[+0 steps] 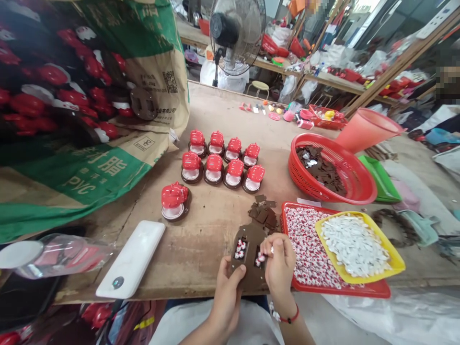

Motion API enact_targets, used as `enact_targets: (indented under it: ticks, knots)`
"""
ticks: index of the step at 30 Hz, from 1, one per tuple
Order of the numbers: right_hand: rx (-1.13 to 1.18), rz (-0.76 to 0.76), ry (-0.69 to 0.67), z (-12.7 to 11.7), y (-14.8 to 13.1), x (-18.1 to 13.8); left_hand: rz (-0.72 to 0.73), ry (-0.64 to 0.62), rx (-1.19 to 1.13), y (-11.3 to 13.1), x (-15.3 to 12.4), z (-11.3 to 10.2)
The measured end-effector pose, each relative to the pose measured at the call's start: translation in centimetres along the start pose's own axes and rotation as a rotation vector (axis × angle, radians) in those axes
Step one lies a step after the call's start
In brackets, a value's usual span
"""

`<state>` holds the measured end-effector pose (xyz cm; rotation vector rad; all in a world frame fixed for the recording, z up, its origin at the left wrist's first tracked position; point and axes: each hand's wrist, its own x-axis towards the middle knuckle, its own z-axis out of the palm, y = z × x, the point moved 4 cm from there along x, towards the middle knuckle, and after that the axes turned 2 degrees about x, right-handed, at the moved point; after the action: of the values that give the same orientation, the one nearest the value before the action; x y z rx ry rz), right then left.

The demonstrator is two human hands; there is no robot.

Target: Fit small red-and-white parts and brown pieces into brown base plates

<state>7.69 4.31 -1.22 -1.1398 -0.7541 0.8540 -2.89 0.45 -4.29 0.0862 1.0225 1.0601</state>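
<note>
My left hand (227,287) grips the lower left edge of a brown plastic house-shaped panel (250,239) at the table's front edge. My right hand (278,263) pinches a small red-and-white piece against the panel's right window; red-and-white pieces sit in both of its openings. A pile of small brown squares (265,213) lies just behind the panel. A red tray (373,289) of red-and-white pieces is at the right, with a yellow tray (393,256) of white pieces resting on it.
Several finished red-topped toys (223,163) stand in two rows mid-table, one more (175,201) apart at the left. A red basket (354,189) of brown parts, a white power bank (132,258), a plastic bottle (53,256), big sacks (108,167) and a fan (235,33) surround them.
</note>
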Motion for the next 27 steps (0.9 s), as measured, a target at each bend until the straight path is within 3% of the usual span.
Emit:
enact_targets:
  ticks: [4, 7, 11, 15, 17, 19, 23, 27]
  knots:
    - [-0.008, -0.042, 0.034, -0.2, -0.7, 0.3, -0.039, -0.003, 0.006, 0.0, 0.2, 0.1]
    - [-0.1, -0.064, 0.07, -2.0, -1.7, 1.6, -0.049, 0.044, -0.009, 0.4, 0.4, -0.4]
    - [-0.8, -0.131, 0.038, -7.1, -2.7, 4.8, -0.072, 0.123, -0.029, 1.5, 0.9, -1.5]
    - [-1.321, -0.264, -0.241, -10.2, -1.9, 6.6, -0.041, 0.161, -0.007, 2.7, 1.1, -2.6]
    - [-1.468, -0.368, -0.316, -9.5, -1.4, 6.4, -0.024, 0.173, 0.009, 3.1, 1.1, -3.0]
    - [-1.551, -0.408, -0.4, -7.4, -0.8, 5.6, -0.025, 0.177, 0.012, 3.2, 1.0, -3.2]
    - [-1.71, -0.209, -0.712, -2.0, 1.8, 4.2, -0.024, 0.165, -0.009, 3.1, 0.7, -3.4]
    - [-1.833, -0.107, -0.806, -0.1, 3.8, 4.2, -0.038, 0.171, -0.027, 3.1, 0.3, -3.7]
